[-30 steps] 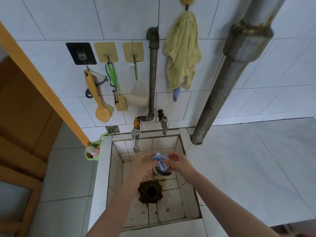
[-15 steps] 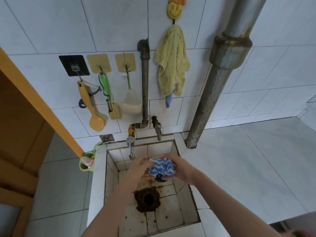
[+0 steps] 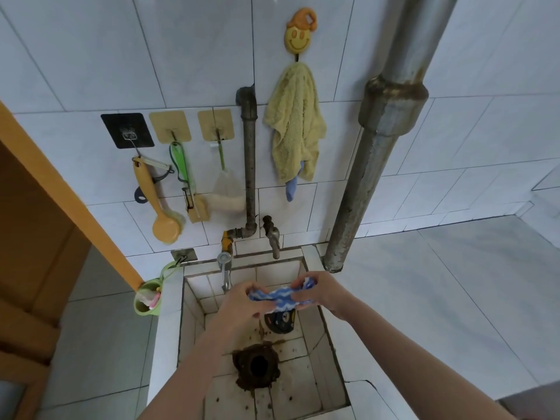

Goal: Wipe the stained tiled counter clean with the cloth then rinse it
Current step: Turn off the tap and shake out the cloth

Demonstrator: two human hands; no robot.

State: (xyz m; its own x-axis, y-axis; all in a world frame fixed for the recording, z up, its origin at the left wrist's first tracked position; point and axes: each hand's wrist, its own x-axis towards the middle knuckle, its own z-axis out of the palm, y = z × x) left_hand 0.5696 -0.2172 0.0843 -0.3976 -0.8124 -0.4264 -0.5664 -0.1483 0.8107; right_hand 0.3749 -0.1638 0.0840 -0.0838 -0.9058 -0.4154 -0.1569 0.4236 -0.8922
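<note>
At my far left an orange door frame (image 3: 60, 189) slants up past the white tiled wall (image 3: 91, 56). Beside it a green cup (image 3: 148, 300) hangs at the left back corner of the sink (image 3: 168, 328), with a few small things inside. Above it, stick-on hooks carry a yellow brush (image 3: 157, 207), a green-handled peeler (image 3: 181, 168) and a pale mesh bag (image 3: 227, 189).

A thin rusty pipe (image 3: 249, 165) runs down the wall to a tap (image 3: 224, 271) over the sink's back edge, and a second tap (image 3: 272, 234) stands just right of it. The sink is a tiled basin sunk into the bench (image 3: 454, 298). Its floor tiles are stained brown, with thick grime round the drain (image 3: 257, 363).

My left hand (image 3: 242, 301) is over the basin with its fingers curled round one end of the blue-and-white cloth (image 3: 277, 295). My right hand (image 3: 325, 294) pinches the other end, so the cloth stretches between them near the first tap's spout. Under it a dark round thing (image 3: 280, 321) lies on the sink floor, and I cannot tell what it is.

Higher up, a yellow towel (image 3: 295, 128) hangs from a smiley hook (image 3: 298, 34). A thick grey pipe (image 3: 378, 147) comes down to the bench at the sink's right back corner, and pale bench tiles spread away rightward.
</note>
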